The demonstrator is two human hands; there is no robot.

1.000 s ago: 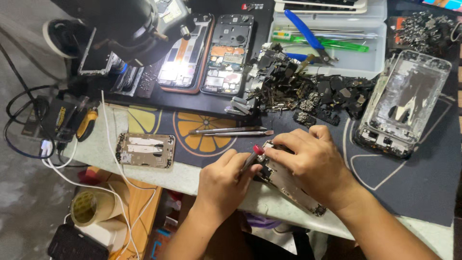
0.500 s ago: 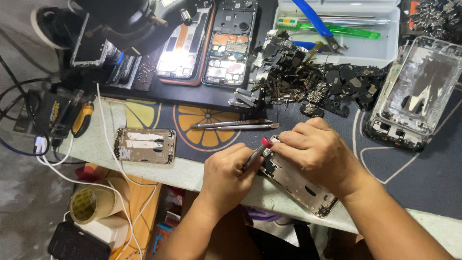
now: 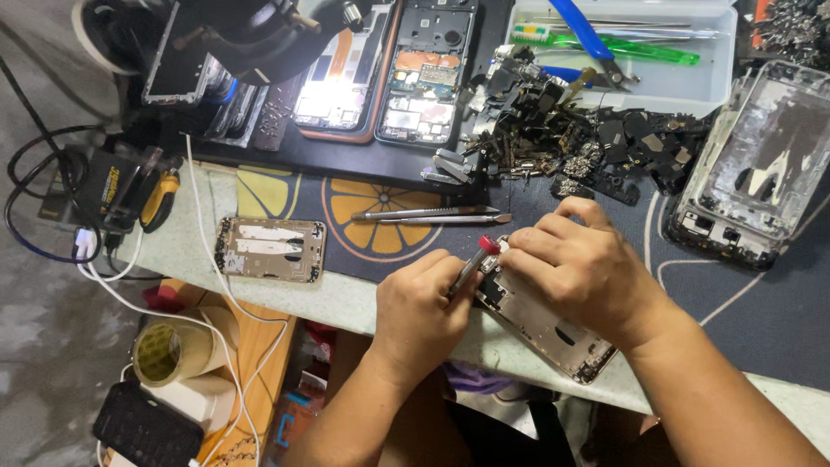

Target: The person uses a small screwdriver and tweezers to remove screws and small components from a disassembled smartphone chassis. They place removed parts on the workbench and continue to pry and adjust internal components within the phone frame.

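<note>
Two hands | left (image 3: pixel 424 311) gripping red-capped screwdriver (image 3: pixel 474 262) | right (image 3: pixel 579 268) clasping flat metal phone frame (image 3: pixel 545 324)

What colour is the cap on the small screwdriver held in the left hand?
Red, on the small grey-shafted screwdriver; head view shows it.

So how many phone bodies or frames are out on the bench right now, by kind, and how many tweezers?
Opened phones with boards showing: 2
Bare metal frames: 2, the second under both hands
Clear-backed housing: 1
Tweezers: 1
Total: 6
</note>
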